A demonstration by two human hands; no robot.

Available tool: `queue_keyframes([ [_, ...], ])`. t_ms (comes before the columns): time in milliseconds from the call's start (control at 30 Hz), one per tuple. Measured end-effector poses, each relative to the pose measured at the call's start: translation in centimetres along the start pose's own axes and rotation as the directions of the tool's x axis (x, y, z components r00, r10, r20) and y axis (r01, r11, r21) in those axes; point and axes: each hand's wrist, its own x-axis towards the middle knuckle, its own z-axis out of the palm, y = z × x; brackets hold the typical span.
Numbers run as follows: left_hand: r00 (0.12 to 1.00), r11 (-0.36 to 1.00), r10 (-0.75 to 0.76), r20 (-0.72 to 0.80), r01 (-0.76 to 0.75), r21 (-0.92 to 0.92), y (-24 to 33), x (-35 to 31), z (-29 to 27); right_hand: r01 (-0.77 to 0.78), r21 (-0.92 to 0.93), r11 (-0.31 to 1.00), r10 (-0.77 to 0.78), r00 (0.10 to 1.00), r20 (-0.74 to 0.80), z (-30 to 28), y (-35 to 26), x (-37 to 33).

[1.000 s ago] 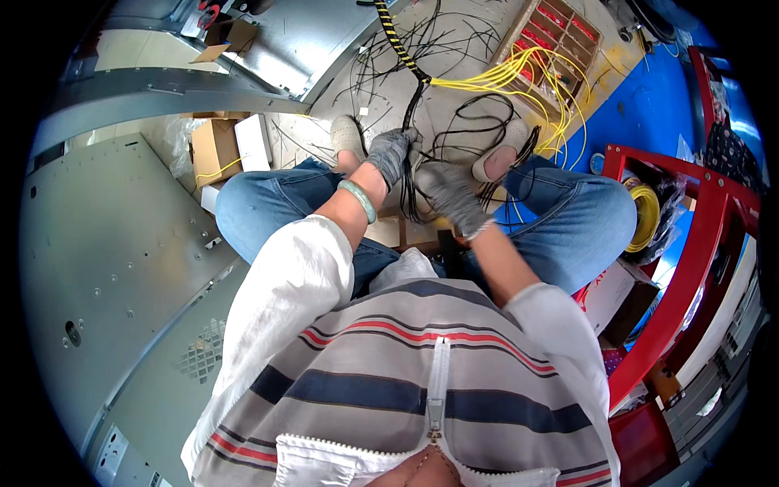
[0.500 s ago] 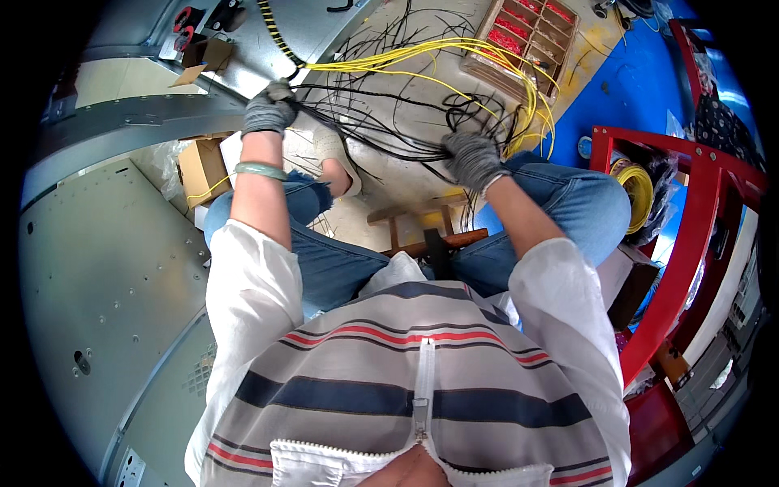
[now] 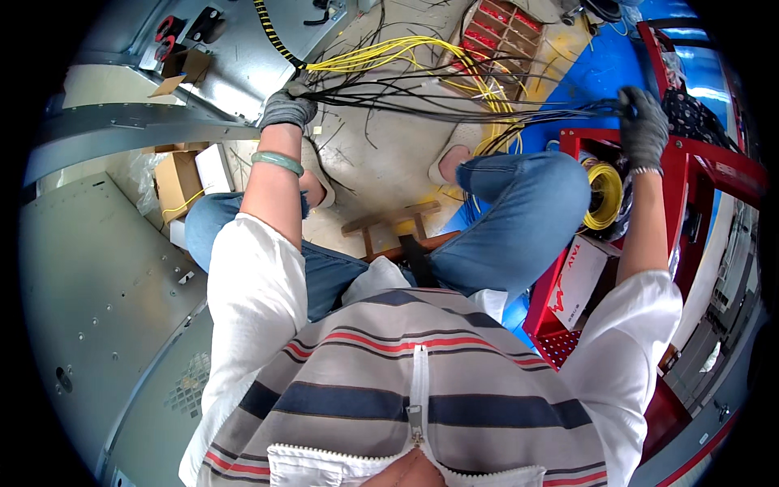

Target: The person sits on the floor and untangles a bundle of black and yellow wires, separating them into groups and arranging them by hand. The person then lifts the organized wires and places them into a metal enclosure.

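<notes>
A bundle of black wires (image 3: 422, 96) stretches nearly level across the floor between my two grey-gloved hands. My left hand (image 3: 290, 105) is closed round its left end, close to where a yellow-and-black wrapped cable (image 3: 274, 34) meets the wires. Far to the right, above the red frame, my right hand (image 3: 643, 130) is closed on the other end of the black wires; its fingertips partly hide them. Yellow wires (image 3: 381, 53) fan out from the same junction, run behind the black ones and bend down near my right knee.
A wooden compartment box (image 3: 497, 45) with small red parts lies at the far right. A red metal frame (image 3: 686, 174) with a yellow wire coil (image 3: 602, 195) stands to my right. Grey metal panels (image 3: 105, 284) are on my left, near a cardboard box (image 3: 177, 183). Wire scraps litter the floor.
My right hand has swung out to the right and pulled the black wires from a loose tangle into a long, straight bundle. My left hand has shifted slightly right. My right knee has moved left.
</notes>
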Motion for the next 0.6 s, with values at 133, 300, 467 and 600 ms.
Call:
queue_keyframes([
  [133,0.995,0.997,-0.067,-0.070,0.070,0.043,0.2,1.6,-0.4,-0.210,0.253,0.944,0.195,0.977,0.084,-4.6,3.7,-6.0],
  [300,0.961,0.961,-0.271,0.055,0.268,0.066,0.6,2.7,-0.8,-0.456,0.459,0.762,0.081,0.771,0.632,-18.7,0.3,-11.8],
  [467,0.889,0.900,-0.435,0.140,0.435,0.031,-2.2,3.4,-1.4,-0.579,0.307,0.755,0.431,0.792,0.433,-19.4,1.0,-19.3],
  [600,0.775,-0.718,-0.274,0.570,0.230,-0.657,-5.8,1.7,0.3,-0.793,0.291,0.535,0.731,0.607,0.311,-11.5,0.7,-16.4],
])
